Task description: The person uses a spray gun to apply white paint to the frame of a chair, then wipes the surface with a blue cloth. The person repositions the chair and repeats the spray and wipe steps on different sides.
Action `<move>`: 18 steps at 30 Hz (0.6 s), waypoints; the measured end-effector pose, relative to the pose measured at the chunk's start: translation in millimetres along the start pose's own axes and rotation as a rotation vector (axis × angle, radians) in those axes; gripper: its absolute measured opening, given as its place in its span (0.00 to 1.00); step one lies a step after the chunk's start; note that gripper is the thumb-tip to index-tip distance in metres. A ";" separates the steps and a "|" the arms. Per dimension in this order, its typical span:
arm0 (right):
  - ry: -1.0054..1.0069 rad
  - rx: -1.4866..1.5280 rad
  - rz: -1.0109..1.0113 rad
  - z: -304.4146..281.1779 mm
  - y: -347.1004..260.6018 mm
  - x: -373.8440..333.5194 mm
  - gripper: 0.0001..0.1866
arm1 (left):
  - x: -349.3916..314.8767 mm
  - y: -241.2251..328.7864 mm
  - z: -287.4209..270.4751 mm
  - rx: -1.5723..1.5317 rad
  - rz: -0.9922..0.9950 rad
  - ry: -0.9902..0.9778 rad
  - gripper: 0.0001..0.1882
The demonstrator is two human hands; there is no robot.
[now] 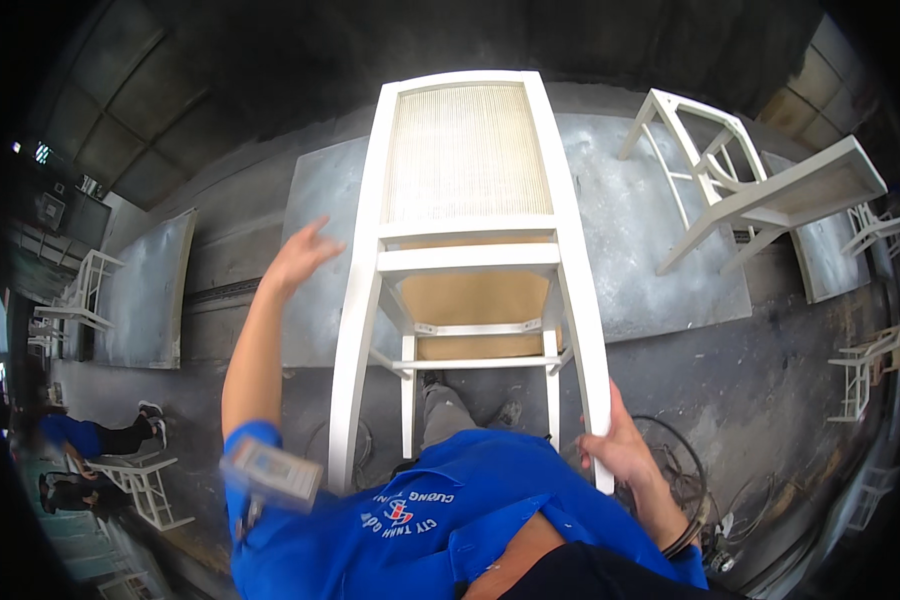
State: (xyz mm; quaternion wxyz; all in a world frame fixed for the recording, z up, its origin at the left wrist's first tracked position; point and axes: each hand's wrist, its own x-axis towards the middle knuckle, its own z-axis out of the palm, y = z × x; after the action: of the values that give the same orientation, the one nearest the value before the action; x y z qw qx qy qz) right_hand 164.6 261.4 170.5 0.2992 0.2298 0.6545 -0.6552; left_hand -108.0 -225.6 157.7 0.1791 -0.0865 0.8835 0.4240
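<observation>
A white wooden chair (468,259) leans before me, its ribbed cream back panel (470,150) at the far end and its long rear legs running toward my body. Below the back, a tan seat panel (475,300) shows between the rails. My right hand (618,440) is closed around the near end of the right rear leg, thumb across the wood. Off the chair's left side, my left hand (308,255) is raised in the air with its fingers apart, holding nothing and slightly blurred.
Beneath and beyond the chair lies a grey, paint-dusted board (660,280). Another white chair (760,195) rests tipped over on the right. Dark hoses (698,450) coil by my right arm. At the left, another person (75,435) is near a white chair frame (150,490); a second board (145,295) stands beyond.
</observation>
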 end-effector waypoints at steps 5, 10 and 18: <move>0.099 -0.180 -0.001 4.6 21.2 -10.1 0.55 | 176.3 24.0 44.5 -0.091 -0.115 0.141 0.42; 0.295 -0.262 0.067 19.1 39.6 -19.2 0.52 | 227.9 16.3 67.2 -0.256 -0.117 0.152 0.31; 0.288 -0.218 -0.070 40.7 25.4 10.1 0.50 | 156.7 41.8 -67.9 -0.243 -0.040 0.493 0.30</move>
State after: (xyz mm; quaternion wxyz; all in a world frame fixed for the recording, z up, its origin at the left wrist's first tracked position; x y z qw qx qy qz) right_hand 178.7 220.9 146.7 0.2027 0.2644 0.7653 -0.5508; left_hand -281.5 -252.7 165.7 -0.0449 -0.2256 0.8411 0.4896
